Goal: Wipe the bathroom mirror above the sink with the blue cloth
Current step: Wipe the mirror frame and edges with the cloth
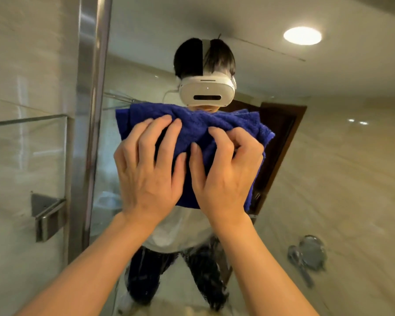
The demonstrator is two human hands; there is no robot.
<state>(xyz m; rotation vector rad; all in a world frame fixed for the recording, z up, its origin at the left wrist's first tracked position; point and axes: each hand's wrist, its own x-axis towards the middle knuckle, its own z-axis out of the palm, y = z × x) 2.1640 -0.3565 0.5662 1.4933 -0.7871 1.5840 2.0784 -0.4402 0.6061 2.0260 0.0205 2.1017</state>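
Both hands, left hand (146, 169) & right hand (226, 172), press the blue cloth (196, 128) flat on the mirror (328, 156), fingers curled into it for grip while wiping.

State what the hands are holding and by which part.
Both hands hold the blue cloth against the mirror. The left hand and the right hand grip its bunched middle with curled fingers.
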